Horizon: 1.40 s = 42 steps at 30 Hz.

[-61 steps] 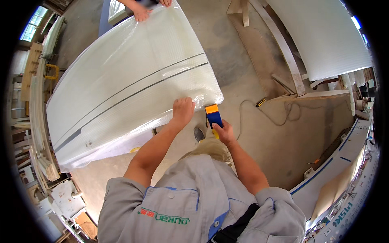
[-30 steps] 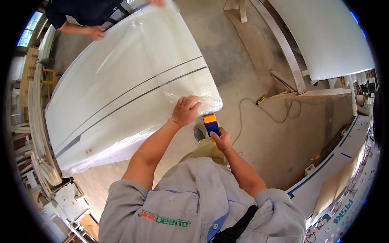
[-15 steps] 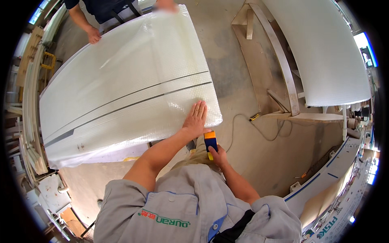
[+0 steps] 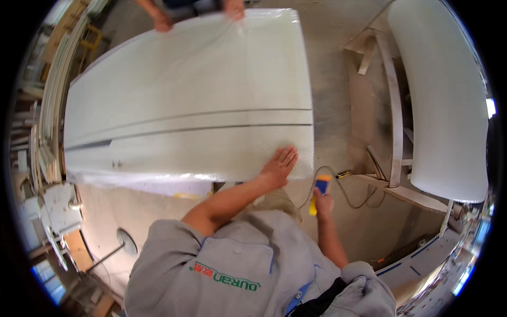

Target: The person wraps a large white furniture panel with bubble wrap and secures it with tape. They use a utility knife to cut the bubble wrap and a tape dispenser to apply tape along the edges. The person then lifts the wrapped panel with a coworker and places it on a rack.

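A large white panel [image 4: 190, 79], covered in clear bubble wrap, lies flat in front of me with two dark stripes along it. My left hand [image 4: 281, 166] rests flat on the wrap near the panel's near right corner, fingers stretched out. Just off that corner, my right hand [image 4: 324, 204] is closed around a blocky orange, blue and yellow hand tool [image 4: 322, 185], whose exact kind is blurred. Across the panel, another person's hands [image 4: 233, 9] are at its far edge.
To the right, a wooden frame [image 4: 395, 111] stands beside a second big white curved piece [image 4: 449, 105]. A cable [image 4: 346, 196] and a small yellow-black tool [image 4: 343, 174] lie on the floor. Long boards [image 4: 52, 111] are stacked at the left; a round-based stand [image 4: 127, 241] is at lower left.
My right hand has moved right with the hand tool, away from the panel's corner. My left hand still lies on the wrap. The other person's hands have shifted along the far edge. The view has turned.
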Motion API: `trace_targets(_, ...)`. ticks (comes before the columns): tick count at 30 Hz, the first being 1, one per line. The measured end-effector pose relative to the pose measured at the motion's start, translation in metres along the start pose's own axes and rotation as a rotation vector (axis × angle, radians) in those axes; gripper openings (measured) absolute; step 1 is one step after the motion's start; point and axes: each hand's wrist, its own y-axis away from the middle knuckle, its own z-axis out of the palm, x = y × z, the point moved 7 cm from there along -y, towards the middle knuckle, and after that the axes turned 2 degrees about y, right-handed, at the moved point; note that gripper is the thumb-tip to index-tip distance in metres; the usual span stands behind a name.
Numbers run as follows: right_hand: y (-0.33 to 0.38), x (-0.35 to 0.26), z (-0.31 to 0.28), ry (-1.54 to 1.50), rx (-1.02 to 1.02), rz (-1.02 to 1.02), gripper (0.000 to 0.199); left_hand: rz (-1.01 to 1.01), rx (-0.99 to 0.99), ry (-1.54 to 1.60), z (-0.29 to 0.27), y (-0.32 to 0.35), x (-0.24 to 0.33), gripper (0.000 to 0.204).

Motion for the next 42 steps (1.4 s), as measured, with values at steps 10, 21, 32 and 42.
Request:
trace_targets(10, 0.083, -0.304, 0.008, 0.451, 0.576, -0.924, 0.063, -0.468, 0.214, 0.028, -0.036, 0.303, -0.198, 0.047)
trace_targets(21, 0.209, -0.303, 0.200, 0.936, -0.312, -1.260, 0.058, -0.419, 0.087, 0.258, -0.002, 0.358, -0.244, 0.027)
trace_targets(32, 0.273, -0.280, 0.267, 0.972, -0.496, -1.290, 0.027, -0.369, 0.112, 0.038, -0.005, 0.395, -0.252, 0.040)
trace_targets(42, 0.282, -0.276, 0.285, 0.948, -0.544, -1.110, 0.018, -0.528, -0.003, 0.150, -0.032, 0.402, -0.265, 0.012)
